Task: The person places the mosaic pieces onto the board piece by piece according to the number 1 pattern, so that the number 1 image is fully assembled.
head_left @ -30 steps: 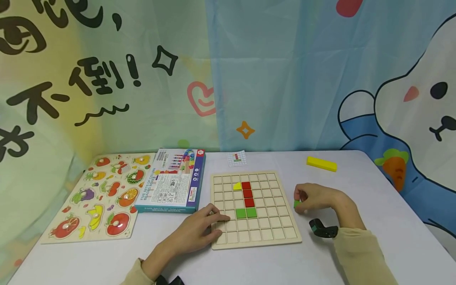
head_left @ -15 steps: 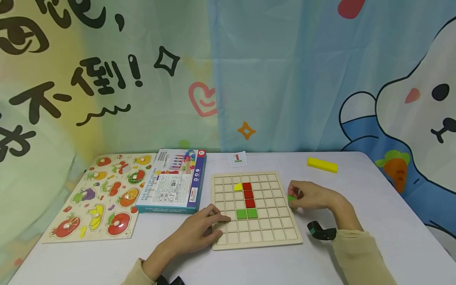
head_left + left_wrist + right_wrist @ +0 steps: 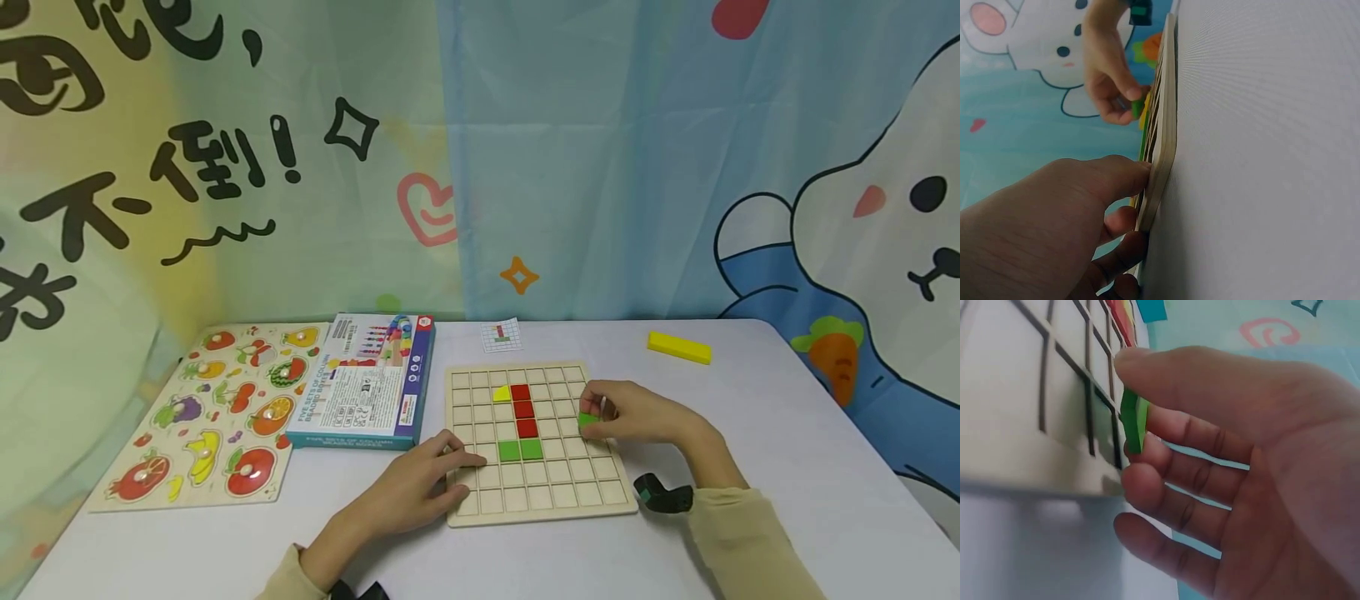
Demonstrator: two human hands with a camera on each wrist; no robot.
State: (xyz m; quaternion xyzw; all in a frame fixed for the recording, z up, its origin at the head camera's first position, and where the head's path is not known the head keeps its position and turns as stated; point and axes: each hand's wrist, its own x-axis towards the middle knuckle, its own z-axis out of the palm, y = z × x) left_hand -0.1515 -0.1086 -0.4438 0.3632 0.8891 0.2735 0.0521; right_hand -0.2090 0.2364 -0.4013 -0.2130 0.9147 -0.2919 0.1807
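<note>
A wooden grid board (image 3: 547, 500) lies on the white table. It holds a yellow piece (image 3: 501, 392), a column of three red squares (image 3: 522, 409) and two green squares (image 3: 519, 449). My right hand (image 3: 600, 414) pinches a small green tile (image 3: 587, 419) (image 3: 1133, 420) (image 3: 1138, 107) between thumb and fingers just above the board's right columns. My left hand (image 3: 442, 475) rests flat on the board's near-left corner, fingers over its edge (image 3: 1157, 181).
A fruit peg puzzle (image 3: 217, 408) and a blue toy box (image 3: 367, 379) lie left of the board. A small pattern card (image 3: 500, 333) sits behind it, a yellow bar (image 3: 678, 347) at the back right. A patterned curtain hangs behind the table.
My right hand has carried the green tile leftward from the table beside the board to over the board's right columns. The left hand has stayed put.
</note>
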